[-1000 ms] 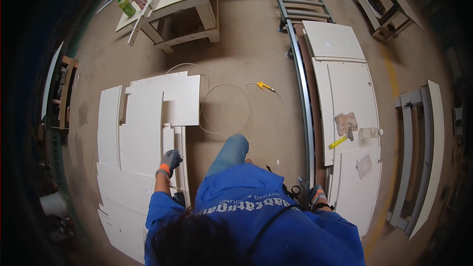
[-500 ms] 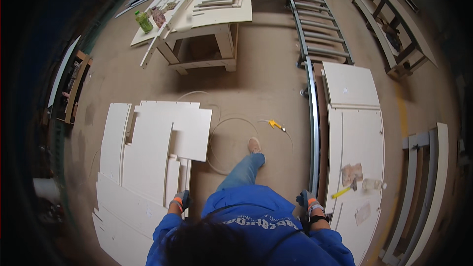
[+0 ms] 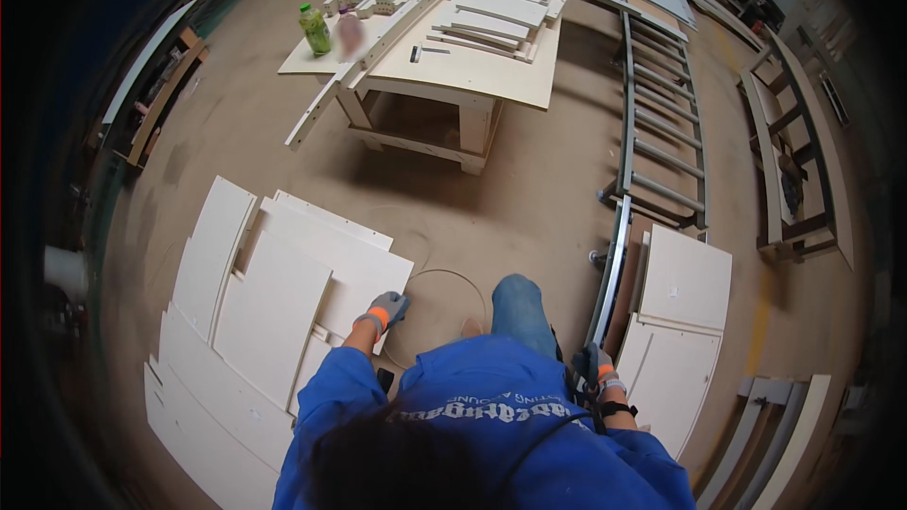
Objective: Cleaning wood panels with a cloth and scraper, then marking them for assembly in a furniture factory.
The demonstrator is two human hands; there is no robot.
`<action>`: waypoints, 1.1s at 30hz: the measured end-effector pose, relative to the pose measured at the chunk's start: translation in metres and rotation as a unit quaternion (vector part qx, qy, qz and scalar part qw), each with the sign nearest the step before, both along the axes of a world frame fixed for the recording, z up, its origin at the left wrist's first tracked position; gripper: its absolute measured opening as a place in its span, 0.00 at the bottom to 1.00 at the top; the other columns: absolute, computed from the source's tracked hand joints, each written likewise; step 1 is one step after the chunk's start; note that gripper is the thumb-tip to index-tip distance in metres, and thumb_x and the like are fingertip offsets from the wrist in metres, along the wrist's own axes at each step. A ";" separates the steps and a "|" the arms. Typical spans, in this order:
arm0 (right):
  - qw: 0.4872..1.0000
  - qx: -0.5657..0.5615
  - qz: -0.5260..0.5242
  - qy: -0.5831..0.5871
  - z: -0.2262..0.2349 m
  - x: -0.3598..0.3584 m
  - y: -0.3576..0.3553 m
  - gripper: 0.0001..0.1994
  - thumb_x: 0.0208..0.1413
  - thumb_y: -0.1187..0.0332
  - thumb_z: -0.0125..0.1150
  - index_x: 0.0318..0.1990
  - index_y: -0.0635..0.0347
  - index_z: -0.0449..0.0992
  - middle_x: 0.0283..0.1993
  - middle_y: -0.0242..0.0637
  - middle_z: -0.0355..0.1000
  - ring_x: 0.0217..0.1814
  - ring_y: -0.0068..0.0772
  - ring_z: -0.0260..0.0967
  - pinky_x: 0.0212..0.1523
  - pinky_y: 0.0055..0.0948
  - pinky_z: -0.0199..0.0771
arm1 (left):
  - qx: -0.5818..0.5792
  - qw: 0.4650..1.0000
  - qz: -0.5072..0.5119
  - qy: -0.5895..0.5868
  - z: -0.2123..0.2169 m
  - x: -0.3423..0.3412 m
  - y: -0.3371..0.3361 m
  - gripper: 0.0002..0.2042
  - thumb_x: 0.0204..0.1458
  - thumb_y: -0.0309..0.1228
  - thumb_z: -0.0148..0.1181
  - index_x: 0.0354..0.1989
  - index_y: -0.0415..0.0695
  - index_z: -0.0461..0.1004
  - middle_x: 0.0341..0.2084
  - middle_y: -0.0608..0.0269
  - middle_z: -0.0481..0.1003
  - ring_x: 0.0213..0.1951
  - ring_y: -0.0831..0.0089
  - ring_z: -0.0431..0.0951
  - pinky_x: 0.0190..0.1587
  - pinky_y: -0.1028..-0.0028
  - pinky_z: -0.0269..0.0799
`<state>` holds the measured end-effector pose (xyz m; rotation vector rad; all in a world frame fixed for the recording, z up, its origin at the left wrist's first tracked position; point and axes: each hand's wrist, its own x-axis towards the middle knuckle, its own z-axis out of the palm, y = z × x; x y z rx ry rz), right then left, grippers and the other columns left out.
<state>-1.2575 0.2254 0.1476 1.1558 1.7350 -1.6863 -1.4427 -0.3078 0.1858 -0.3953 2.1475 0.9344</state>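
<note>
1. Head view: left hand [image 3: 385, 310] curled, near white panels [image 3: 274, 312] on its left; cannot tell whether it pinches anything
2. Right hand [image 3: 592, 364] beside metal rail [image 3: 614, 264], grip unclear
3. Between them, blue shirt [image 3: 548, 434] bears pale lettering [image 3: 491, 411]

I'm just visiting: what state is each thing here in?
Left hand: gloved, curled, grip unclear
Right hand: gloved, grip unclear
White panels: flat, stacked unevenly
Table: standing, loaded with boards
Green bottle: upright, on the table
Hose: looped on the floor
Roller rack: standing
</note>
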 end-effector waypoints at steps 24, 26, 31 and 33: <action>0.993 0.004 0.118 0.001 0.004 -0.640 0.066 0.21 0.60 0.53 0.46 0.52 0.58 0.71 0.47 0.44 0.77 0.44 0.39 0.78 0.38 0.36 0.75 | -0.125 0.944 0.261 0.160 0.051 -0.465 0.077 0.39 0.52 0.58 0.55 0.65 0.39 0.62 0.58 0.43 0.68 0.61 0.49 0.67 0.64 0.60 0.61; 0.998 -0.042 0.039 0.006 0.003 -0.643 0.061 0.22 0.60 0.52 0.46 0.52 0.59 0.70 0.47 0.44 0.77 0.44 0.38 0.78 0.40 0.35 0.75 | -0.159 0.940 0.235 0.188 0.055 -0.504 0.078 0.41 0.51 0.60 0.55 0.66 0.39 0.60 0.61 0.43 0.65 0.63 0.50 0.65 0.64 0.60 0.61; 0.950 0.144 0.270 0.056 -0.039 -0.576 0.055 0.14 0.60 0.58 0.55 0.40 0.61 0.72 0.37 0.42 0.78 0.41 0.37 0.78 0.36 0.36 0.77 | -0.164 0.956 0.152 0.190 0.064 -0.629 0.055 0.37 0.52 0.59 0.54 0.62 0.43 0.66 0.58 0.44 0.68 0.60 0.49 0.68 0.62 0.58 0.63; 0.820 0.355 0.438 0.101 -0.052 -0.544 0.042 0.16 0.56 0.56 0.61 0.39 0.60 0.72 0.33 0.41 0.77 0.40 0.37 0.78 0.35 0.37 0.77 | -0.142 0.966 0.098 0.192 0.066 -0.675 0.037 0.32 0.52 0.56 0.54 0.58 0.43 0.70 0.53 0.44 0.73 0.55 0.49 0.72 0.58 0.59 0.67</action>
